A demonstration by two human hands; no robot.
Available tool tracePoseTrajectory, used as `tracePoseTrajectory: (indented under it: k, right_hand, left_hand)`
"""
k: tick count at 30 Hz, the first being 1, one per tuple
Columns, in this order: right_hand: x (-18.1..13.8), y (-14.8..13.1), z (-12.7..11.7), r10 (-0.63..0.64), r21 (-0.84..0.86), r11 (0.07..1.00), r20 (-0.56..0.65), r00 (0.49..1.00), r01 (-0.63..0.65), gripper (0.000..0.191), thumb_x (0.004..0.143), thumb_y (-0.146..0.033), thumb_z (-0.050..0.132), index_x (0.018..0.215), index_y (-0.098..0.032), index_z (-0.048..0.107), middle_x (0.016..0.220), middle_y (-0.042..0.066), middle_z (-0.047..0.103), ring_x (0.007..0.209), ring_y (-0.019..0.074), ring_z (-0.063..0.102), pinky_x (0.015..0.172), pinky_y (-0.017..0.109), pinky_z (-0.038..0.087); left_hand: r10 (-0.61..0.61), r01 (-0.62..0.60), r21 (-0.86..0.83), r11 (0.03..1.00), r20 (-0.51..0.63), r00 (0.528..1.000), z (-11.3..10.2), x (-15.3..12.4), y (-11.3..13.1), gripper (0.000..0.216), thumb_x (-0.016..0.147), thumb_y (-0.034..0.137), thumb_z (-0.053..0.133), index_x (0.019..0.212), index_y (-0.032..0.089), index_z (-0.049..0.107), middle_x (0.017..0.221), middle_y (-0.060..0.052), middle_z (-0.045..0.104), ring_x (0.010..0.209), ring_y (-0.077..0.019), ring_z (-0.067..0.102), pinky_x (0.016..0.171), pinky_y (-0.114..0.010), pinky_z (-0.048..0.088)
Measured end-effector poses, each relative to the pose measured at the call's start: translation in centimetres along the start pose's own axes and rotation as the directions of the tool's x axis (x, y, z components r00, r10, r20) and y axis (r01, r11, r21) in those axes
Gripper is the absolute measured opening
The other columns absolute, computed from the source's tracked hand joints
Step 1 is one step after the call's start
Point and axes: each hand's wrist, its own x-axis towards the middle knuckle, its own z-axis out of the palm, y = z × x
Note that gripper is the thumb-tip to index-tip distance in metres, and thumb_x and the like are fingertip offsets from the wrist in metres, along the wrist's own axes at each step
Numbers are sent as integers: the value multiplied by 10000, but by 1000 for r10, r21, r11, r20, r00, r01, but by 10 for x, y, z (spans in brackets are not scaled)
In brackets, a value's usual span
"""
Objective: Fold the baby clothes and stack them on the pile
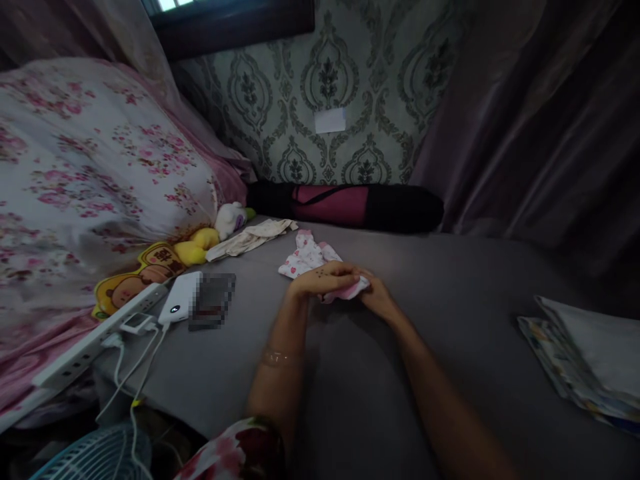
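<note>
On the grey bed sheet (pixel 450 293) lies a small pink and white patterned garment (pixel 306 257). My left hand (pixel 325 279) rests palm down on the near end of it, fingers curled over a pink fold. My right hand (pixel 376 295) meets it from the right and pinches the same pink edge. Both hands are closed on the cloth, and the part under my fingers is hidden.
A beige cloth (pixel 250 238) and yellow and white soft toys (pixel 207 239) lie at the back left beside a floral quilt (pixel 85 180). A white power bank (pixel 180 298), power strip (pixel 95 341), dark roll (pixel 350 205), folded fabrics (pixel 585 363) and fan (pixel 95 457) surround the spot.
</note>
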Motion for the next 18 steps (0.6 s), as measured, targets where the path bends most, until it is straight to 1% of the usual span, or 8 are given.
tracePoseTrajectory:
  k: [2,5,7,9,11,13,15,18]
  right_hand:
    - [0,-5,-11,53,-2,999,-4,999,-53,257,757,-349,608,947,-212,715,1130,85,666,1065,240,618,944,384,469]
    - [1,-24,-38,113,-55,991,-111,987,-119,245,750,-378,601,876,-196,705,956,54,698,962,220,636,879,345,479]
    - [-1,-48,-58,134,-114,981,-193,972,-158,231,767,-399,578,763,-188,670,745,14,659,772,186,621,726,295,484]
    - [-5,-76,-75,134,-132,976,-257,957,-172,238,770,-422,594,728,-191,631,654,-10,611,643,152,570,585,248,437]
    - [-12,-104,-88,148,-121,974,-291,945,-190,245,761,-442,638,808,-202,636,657,-14,616,594,141,554,517,230,404]
    - [-19,-126,-97,185,-114,967,-314,931,-230,274,742,-463,673,858,-217,638,624,-20,602,546,138,538,471,224,378]
    - [-25,-135,-106,242,-142,947,-281,929,-290,296,719,-478,695,856,-220,648,615,-19,599,536,138,536,460,225,375]
    - [-31,-123,-119,368,-207,895,-155,917,-394,309,710,-485,685,823,-198,664,682,-2,636,592,142,563,498,227,407]
  left_hand:
    - [-63,62,-16,998,-66,996,-5,-5,-2,308,866,449,572,854,148,639,657,17,544,562,-83,463,503,-195,361]
    - [-158,155,-32,987,-183,970,-13,-10,-7,396,829,520,608,984,156,638,665,28,539,491,-66,426,434,-187,308]
    - [-169,161,-55,986,-225,960,-16,-11,-9,469,762,510,688,1074,166,623,736,19,571,515,-67,448,433,-180,317]
    - [-111,96,-87,992,-196,974,-15,-10,-8,512,701,431,758,1112,165,608,852,-7,608,625,-85,515,503,-182,387]
    - [-28,13,-124,992,-119,993,-13,-9,-7,523,681,337,765,1144,166,593,977,-34,622,774,-118,566,608,-199,446]
    - [27,-36,-152,988,-59,998,-11,-8,-7,525,691,270,721,1186,171,575,1070,-52,614,886,-151,580,681,-222,471]
    - [51,-58,-157,986,-50,997,-10,-5,-9,518,693,219,661,1200,169,569,1108,-57,610,946,-174,580,731,-246,482]
    - [67,-75,-128,989,-70,995,-7,2,-20,510,652,155,592,1162,160,588,1094,-53,625,979,-182,573,796,-265,477]
